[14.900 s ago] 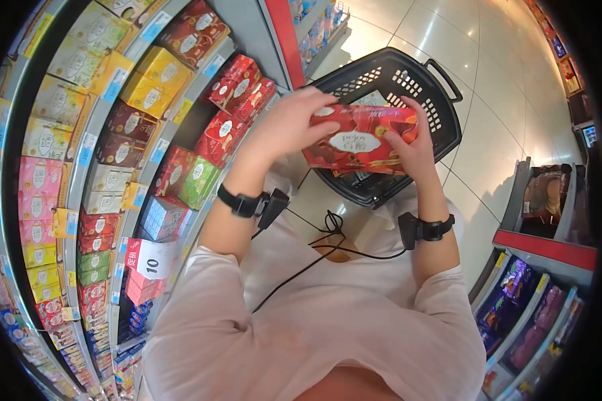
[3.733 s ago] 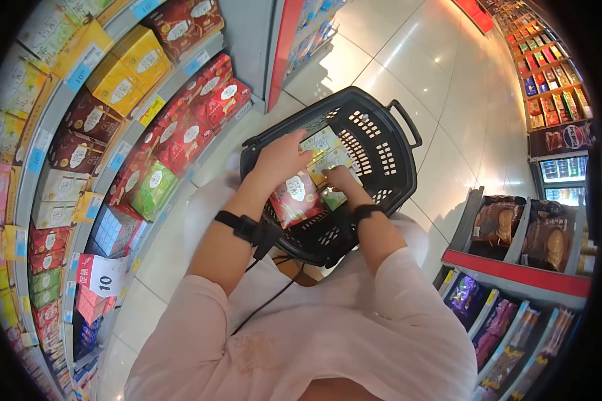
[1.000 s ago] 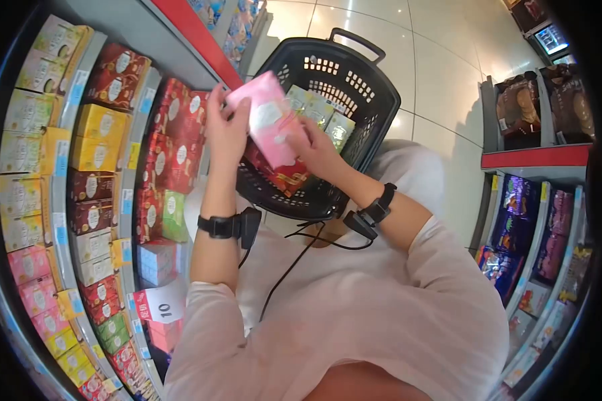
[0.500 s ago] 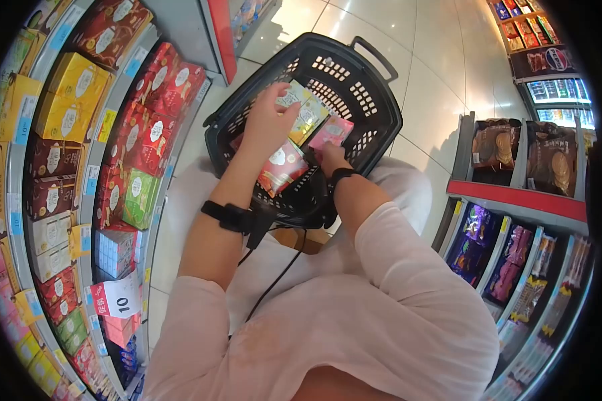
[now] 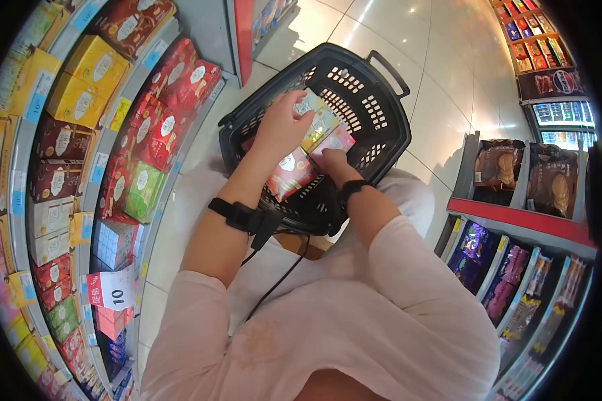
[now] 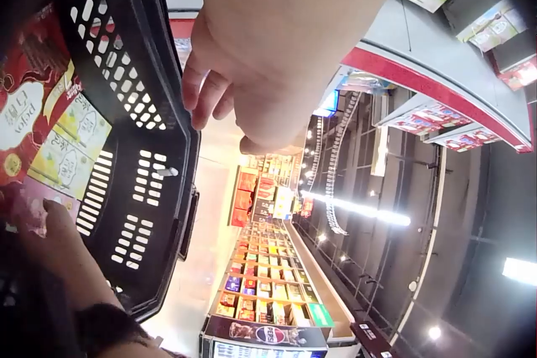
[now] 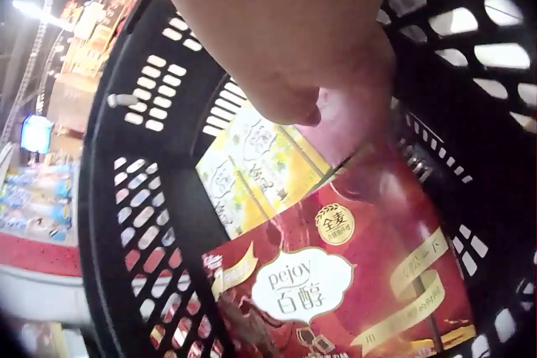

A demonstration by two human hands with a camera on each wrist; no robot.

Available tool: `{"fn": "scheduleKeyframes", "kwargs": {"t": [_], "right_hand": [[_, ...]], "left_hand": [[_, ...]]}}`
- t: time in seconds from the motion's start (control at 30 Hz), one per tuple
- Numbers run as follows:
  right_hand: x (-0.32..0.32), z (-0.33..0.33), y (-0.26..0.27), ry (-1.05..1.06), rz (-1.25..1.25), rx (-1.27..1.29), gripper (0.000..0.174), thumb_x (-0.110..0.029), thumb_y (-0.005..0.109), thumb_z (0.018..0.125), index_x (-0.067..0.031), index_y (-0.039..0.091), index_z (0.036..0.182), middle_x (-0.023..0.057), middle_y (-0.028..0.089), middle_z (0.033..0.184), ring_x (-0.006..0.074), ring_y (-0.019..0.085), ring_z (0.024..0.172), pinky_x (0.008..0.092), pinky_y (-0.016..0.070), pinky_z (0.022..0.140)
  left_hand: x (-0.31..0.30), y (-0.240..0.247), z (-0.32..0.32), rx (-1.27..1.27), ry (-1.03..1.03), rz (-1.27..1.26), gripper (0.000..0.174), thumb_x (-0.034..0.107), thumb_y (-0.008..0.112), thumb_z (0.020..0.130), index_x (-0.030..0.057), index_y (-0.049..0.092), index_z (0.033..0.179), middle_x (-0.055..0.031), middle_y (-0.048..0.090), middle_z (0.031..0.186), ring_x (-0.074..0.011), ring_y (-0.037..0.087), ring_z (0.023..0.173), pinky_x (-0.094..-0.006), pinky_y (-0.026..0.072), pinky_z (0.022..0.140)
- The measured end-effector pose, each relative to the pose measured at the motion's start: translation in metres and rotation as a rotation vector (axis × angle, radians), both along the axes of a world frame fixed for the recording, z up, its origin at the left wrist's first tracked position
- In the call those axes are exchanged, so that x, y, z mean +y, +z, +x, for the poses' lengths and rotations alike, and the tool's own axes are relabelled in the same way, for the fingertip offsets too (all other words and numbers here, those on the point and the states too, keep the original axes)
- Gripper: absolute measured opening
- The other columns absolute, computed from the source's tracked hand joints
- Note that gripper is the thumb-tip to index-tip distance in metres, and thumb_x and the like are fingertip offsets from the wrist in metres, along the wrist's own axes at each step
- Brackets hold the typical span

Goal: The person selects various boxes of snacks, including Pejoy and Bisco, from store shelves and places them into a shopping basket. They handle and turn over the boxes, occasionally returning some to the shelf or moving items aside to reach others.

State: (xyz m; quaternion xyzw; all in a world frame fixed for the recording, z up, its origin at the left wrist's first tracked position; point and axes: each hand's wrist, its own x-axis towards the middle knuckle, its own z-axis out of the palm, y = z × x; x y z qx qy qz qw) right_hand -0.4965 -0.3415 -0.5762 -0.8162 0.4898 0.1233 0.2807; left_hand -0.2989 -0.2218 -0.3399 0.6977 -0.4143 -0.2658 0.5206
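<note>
Inside the black plastic basket (image 5: 396, 134), my right hand (image 5: 333, 160) grips a pink biscuit box (image 5: 338, 138), its thumb on the near end. The pink box lies beside a yellow and pale green biscuit box (image 7: 252, 169). A large red Pejoy biscuit box (image 7: 369, 257) lies nearest the body, label facing up. Over the basket's left part hovers my left hand (image 5: 281, 123), holding nothing, its fingers loosely bent. That hand (image 6: 222, 81) appears in the left wrist view with bent fingers and nothing in them. Most of the right fingers are hidden.
Shelves of boxed biscuits (image 5: 160, 127) curve along the left, with a price sign marked 10 (image 5: 114, 291). Bagged snacks (image 5: 471, 250) fill a rack on the right. Pale floor tiles (image 5: 441, 67) stretch beyond the basket. A black cable (image 5: 281, 287) runs across the lap.
The pink box, held over the basket in both hands a second ago, is now down inside it in the right hand. The left hand has let go of it.
</note>
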Motion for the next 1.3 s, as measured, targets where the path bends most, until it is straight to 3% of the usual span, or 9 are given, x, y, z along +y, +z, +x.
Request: {"fn": "scheduleKeyframes", "kwargs": {"t": [0.07, 0.13, 0.27, 0.47, 0.53, 0.77, 0.97, 1.13, 1.3], "right_hand": [[0.003, 0.01, 0.014, 0.144, -0.182, 0.098, 0.031, -0.029, 0.063, 0.086, -0.0034, 0.066, 0.102, 0.0191, 0.068, 0.091, 0.0317, 0.068, 0.08, 0.0413, 0.0528, 0.073], [0.032, 0.031, 0.085, -0.395, 0.213, -0.451, 0.027, -0.027, 0.061, 0.088, -0.002, 0.065, 0.099, 0.0128, 0.069, 0.089, 0.0213, 0.067, 0.077, 0.0343, 0.053, 0.069], [0.095, 0.031, 0.181, 0.053, 0.304, -0.861, 0.009, -0.009, 0.062, 0.083, -0.0018, 0.062, 0.089, 0.0081, 0.065, 0.076, 0.0148, 0.062, 0.072, 0.0302, 0.0505, 0.068], [0.145, 0.027, 0.251, 0.539, 0.3, -1.005, 0.008, -0.002, 0.063, 0.079, -0.004, 0.059, 0.086, 0.0112, 0.058, 0.08, 0.0267, 0.061, 0.076, 0.0346, 0.0487, 0.067], [0.151, 0.026, 0.252, 0.684, 0.197, -1.057, 0.008, -0.004, 0.065, 0.079, -0.0047, 0.06, 0.085, 0.0118, 0.058, 0.081, 0.0315, 0.06, 0.074, 0.0377, 0.0483, 0.064], [0.162, 0.015, 0.277, 0.968, 0.225, -1.003, 0.004, -0.009, 0.065, 0.08, -0.0055, 0.064, 0.082, 0.0119, 0.061, 0.081, 0.032, 0.061, 0.075, 0.0391, 0.0498, 0.065], [0.17, 0.01, 0.274, 0.861, 0.195, -1.062, 0.015, -0.014, 0.066, 0.081, -0.0027, 0.063, 0.073, 0.0103, 0.058, 0.063, 0.0326, 0.059, 0.061, 0.0392, 0.049, 0.059], [0.161, 0.009, 0.277, 0.943, 0.042, -0.959, 0.021, -0.014, 0.068, 0.08, -0.0004, 0.062, 0.066, 0.0129, 0.06, 0.062, 0.0307, 0.059, 0.057, 0.0366, 0.046, 0.053], [0.171, 0.007, 0.281, 0.801, 0.102, -1.061, 0.018, -0.011, 0.069, 0.078, 0.0007, 0.062, 0.067, 0.0139, 0.061, 0.064, 0.0291, 0.06, 0.057, 0.0361, 0.0463, 0.054]], "left_hand": [[0.002, -0.003, 0.001, -0.058, -0.008, 0.016, 0.04, 0.016, 0.066, 0.083, 0.0022, 0.056, 0.12, -0.0139, 0.059, 0.11, -0.0185, 0.065, 0.08, -0.0295, 0.0534, 0.065], [0.006, -0.004, 0.002, -0.075, -0.054, 0.073, 0.037, 0.016, 0.066, 0.083, 0.0019, 0.058, 0.116, -0.0121, 0.063, 0.103, -0.0176, 0.065, 0.077, -0.0294, 0.0525, 0.066], [0.025, -0.002, -0.001, 0.07, -0.168, 0.154, 0.032, 0.016, 0.065, 0.086, 0.0011, 0.059, 0.114, -0.0082, 0.066, 0.091, -0.0144, 0.064, 0.076, -0.0294, 0.0521, 0.069], [0.088, 0.041, 0.006, 0.077, -0.17, 0.114, 0.025, 0.013, 0.062, 0.091, 0.0012, 0.06, 0.113, -0.0042, 0.065, 0.095, -0.0104, 0.062, 0.085, -0.0261, 0.0503, 0.073], [0.122, 0.058, 0.016, 0.041, -0.075, 0.122, 0.025, 0.012, 0.061, 0.091, -0.0002, 0.059, 0.113, -0.0048, 0.065, 0.099, -0.0101, 0.061, 0.091, -0.0251, 0.0498, 0.075], [0.282, 0.149, 0.069, -0.611, 0.604, 0.398, 0.034, 0.02, 0.065, 0.083, 0.0018, 0.062, 0.111, -0.0196, 0.062, 0.109, -0.0363, 0.058, 0.105, -0.0403, 0.0468, 0.091], [0.4, 0.252, 0.157, -1.407, 1.071, 0.331, 0.037, 0.015, 0.063, 0.082, 0.0034, 0.057, 0.117, -0.0191, 0.06, 0.11, -0.0387, 0.057, 0.101, -0.0458, 0.046, 0.089], [0.442, 0.319, 0.189, -1.709, 1.245, 0.527, 0.043, 0.019, 0.063, 0.079, 0.007, 0.056, 0.12, -0.013, 0.06, 0.11, -0.0309, 0.058, 0.103, -0.0456, 0.0472, 0.084], [0.479, 0.329, 0.194, -1.484, 1.317, 0.927, 0.049, 0.028, 0.062, 0.08, 0.0103, 0.054, 0.125, -0.0103, 0.058, 0.117, -0.03, 0.055, 0.109, -0.0455, 0.0454, 0.089]]}}
